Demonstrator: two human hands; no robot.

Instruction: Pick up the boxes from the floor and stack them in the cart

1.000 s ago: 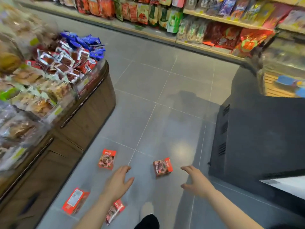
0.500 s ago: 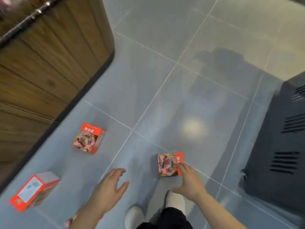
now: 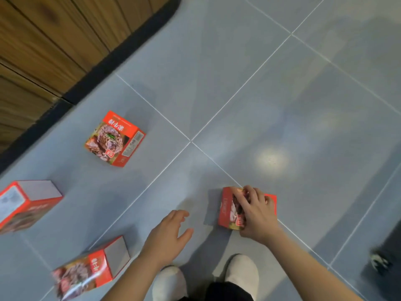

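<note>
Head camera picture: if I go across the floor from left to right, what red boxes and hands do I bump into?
Box at the left edge → box at the bottom → box lying flat → left hand → box under the fingers → right hand.

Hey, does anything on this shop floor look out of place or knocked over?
Yes. Four red food boxes lie scattered on the grey tiles, each at a different angle: one near the wooden counter, one at the left edge, one bottom left, and one under the right hand.
</note>
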